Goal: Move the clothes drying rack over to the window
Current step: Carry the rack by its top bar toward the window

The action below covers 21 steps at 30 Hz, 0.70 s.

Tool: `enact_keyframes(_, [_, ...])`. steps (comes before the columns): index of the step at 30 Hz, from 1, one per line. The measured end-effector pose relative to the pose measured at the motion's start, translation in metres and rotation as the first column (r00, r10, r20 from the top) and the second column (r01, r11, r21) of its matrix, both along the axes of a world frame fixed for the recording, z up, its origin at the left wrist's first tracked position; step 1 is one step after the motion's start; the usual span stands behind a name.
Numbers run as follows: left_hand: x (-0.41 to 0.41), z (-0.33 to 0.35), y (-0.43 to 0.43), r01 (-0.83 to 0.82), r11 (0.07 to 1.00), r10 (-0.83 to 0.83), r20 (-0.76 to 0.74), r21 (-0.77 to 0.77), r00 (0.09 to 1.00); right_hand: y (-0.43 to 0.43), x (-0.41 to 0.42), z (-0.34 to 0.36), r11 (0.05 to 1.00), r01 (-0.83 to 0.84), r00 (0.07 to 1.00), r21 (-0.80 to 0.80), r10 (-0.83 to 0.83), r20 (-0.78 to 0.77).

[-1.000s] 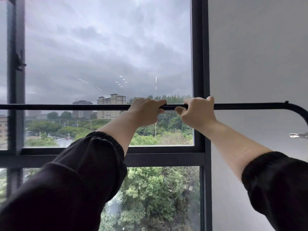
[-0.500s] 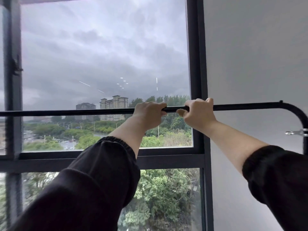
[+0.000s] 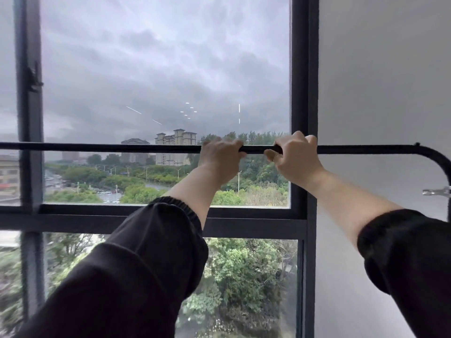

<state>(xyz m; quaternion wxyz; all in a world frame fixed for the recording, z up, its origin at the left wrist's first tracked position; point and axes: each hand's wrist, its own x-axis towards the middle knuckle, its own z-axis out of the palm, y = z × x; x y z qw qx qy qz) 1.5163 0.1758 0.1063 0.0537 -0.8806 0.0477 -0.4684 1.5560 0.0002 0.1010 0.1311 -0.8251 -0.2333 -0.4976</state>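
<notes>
With both dark sleeves (image 3: pixel 136 276) filling the bottom of my view, I follow the bare forearms up to the two hands set close together on the clothes drying rack's top bar (image 3: pixel 109 148). My left hand (image 3: pixel 220 158) is curled over the bar with the fingers (image 3: pixel 228 142) draped across its top; my right hand (image 3: pixel 296 156) sits just beside it, closed around the same bar, thumb tucked beneath. Both are wrapped shut on the rail, holding nothing else. The bar's long axis runs level, left to right, straight through both grips: a long stretch reaches away left of the fingers, and a shorter stretch goes right to where the rail bends downward (image 3: pixel 436 159) above a metal clip (image 3: pixel 436 192). Neither hand is nearer; they share the rail. Just beyond the fingers stands the window (image 3: pixel 300 69), its dark frame post behind my right hand, a grey wall (image 3: pixel 385 69) further right. I judge the rack nearly placed, needing only a short push forward.
</notes>
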Motion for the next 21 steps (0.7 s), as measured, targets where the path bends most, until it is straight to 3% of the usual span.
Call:
enact_keyframes(3, [-0.012,-0.014,0.019,0.033,0.998,-0.035,-0.024,-0.044,0.999,0.013,-0.013,-0.022,0.996,0.045,0.997,-0.080,-0.040,0.061])
enact_keyframes(7, [-0.042,-0.039,0.048,0.059,0.997,-0.058,0.022,-0.047,0.998,0.050,-0.033,-0.060,0.983,-0.030,0.992,-0.181,0.052,0.117])
enact_keyframes(9, [-0.058,-0.052,0.064,0.036,0.997,-0.033,0.048,-0.066,0.998,0.072,-0.046,-0.069,0.986,-0.067,0.989,-0.152,0.086,0.121])
enact_keyframes(18, [-0.127,-0.116,0.151,-0.092,0.968,0.095,0.000,-0.231,0.996,0.165,-0.095,-0.096,0.927,-0.370,0.929,-0.070,0.366,-0.065])
enact_keyframes(21, [-0.148,-0.132,0.179,-0.221,0.940,0.221,-0.028,-0.260,0.975,0.197,-0.107,-0.103,0.903,-0.423,0.904,-0.069,0.416,-0.100])
